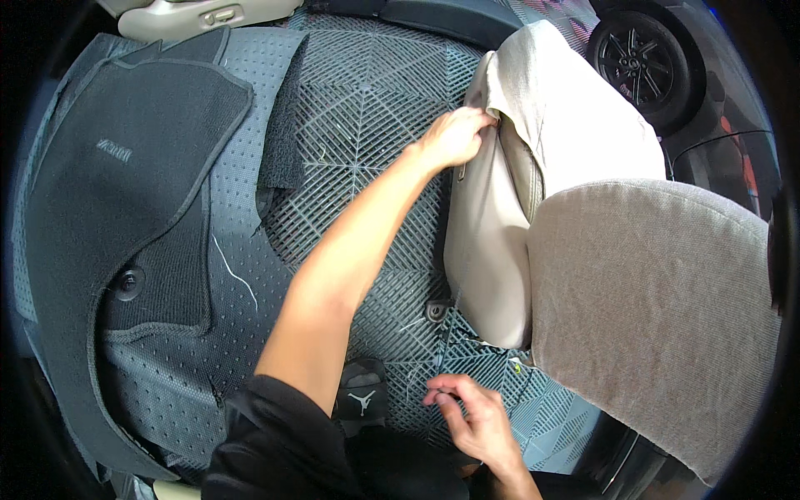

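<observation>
A beige car seat cushion (pixel 492 242) lies on its side at the right, with a loose light cover (pixel 575 117) draped over its far end. My left hand (pixel 454 140) reaches out to the cushion's far left side, its fingers closed on the edge of the cover beside an open fold. Close to me, my right hand (pixel 479 421) hovers above the floor with thumb and forefinger pinched together. Whatever small thing may be between them is too small to make out. A grey-brown fabric seat piece (pixel 650 300) rests against the cushion's near right side.
Dark car floor mats (pixel 142 192) are stacked on the left over dotted carpet, with a white thread (pixel 237 275) on it. Teal-grey grid tiles (pixel 367 108) cover the floor. A black wheel (pixel 637 71) stands at the far right. My black slide sandal (pixel 362 400) is below.
</observation>
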Action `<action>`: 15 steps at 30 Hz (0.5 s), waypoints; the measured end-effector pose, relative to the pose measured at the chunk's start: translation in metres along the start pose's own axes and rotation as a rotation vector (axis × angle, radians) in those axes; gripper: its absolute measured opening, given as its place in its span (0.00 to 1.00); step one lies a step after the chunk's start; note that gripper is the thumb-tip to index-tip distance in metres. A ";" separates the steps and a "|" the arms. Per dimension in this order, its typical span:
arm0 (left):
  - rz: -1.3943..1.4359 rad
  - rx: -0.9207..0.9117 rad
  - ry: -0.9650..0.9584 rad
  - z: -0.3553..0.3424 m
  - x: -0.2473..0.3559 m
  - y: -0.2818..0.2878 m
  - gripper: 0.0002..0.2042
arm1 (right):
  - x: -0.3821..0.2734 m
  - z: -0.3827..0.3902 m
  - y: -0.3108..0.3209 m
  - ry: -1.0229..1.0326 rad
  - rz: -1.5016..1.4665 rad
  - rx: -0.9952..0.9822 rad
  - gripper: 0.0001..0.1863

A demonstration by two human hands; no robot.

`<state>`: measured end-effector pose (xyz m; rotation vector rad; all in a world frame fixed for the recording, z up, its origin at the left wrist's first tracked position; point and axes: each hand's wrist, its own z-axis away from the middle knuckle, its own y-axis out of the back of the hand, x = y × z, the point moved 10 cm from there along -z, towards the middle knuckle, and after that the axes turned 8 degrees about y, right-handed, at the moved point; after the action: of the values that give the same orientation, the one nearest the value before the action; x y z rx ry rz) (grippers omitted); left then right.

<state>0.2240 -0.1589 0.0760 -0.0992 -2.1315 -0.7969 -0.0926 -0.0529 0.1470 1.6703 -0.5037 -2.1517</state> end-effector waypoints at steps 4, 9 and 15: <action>-0.200 0.015 -0.100 -0.005 0.016 0.001 0.18 | 0.053 0.009 -0.027 -0.183 0.008 -0.071 0.11; 0.000 -0.128 0.008 -0.014 -0.001 -0.013 0.18 | 0.117 0.004 -0.010 -0.281 0.088 -0.040 0.07; 1.446 -0.279 0.990 0.085 -0.081 -0.123 0.42 | 0.141 0.024 0.019 -0.430 -0.445 0.376 0.10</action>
<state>0.1773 -0.1922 -0.0838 -1.0099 -0.6197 -0.1206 -0.1475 -0.1375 0.0432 1.6126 -0.7518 -2.9236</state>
